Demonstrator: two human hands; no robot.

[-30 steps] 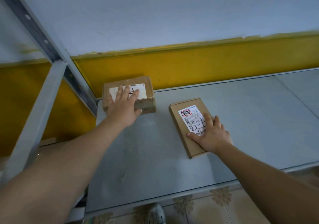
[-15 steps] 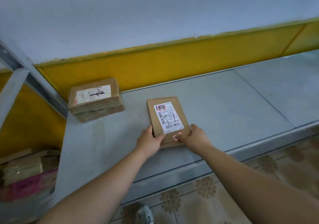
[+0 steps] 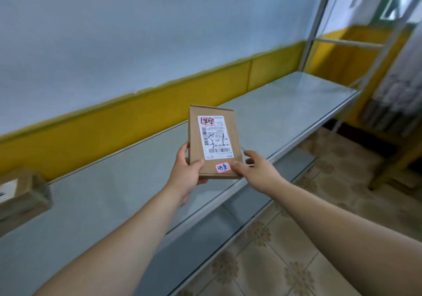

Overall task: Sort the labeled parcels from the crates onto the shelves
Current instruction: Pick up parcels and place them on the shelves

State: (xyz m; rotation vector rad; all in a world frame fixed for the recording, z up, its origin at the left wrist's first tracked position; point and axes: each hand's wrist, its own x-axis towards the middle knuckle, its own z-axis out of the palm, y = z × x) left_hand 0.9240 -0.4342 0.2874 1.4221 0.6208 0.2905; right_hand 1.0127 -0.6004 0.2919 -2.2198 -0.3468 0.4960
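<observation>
On my feed the wall (image 3: 114, 33) is painted pale blue-grey above, with a mustard-yellow band (image 3: 114, 117) along its lower part; the paint line between them is uneven. A long grey metal shelf board (image 3: 285, 104) runs along that wall toward the right, and a second grey board (image 3: 239, 206) sits lower, under its front edge. A pale metal upright post (image 3: 317, 22) rises at the far right end, with a thin crossbar (image 3: 347, 42) beside it. The floor (image 3: 285, 261) is beige tile printed with brown flower motifs. A bright patch (image 3: 402, 3) shows at the top right, too blurred for me to identify. The light is soft and even.
</observation>
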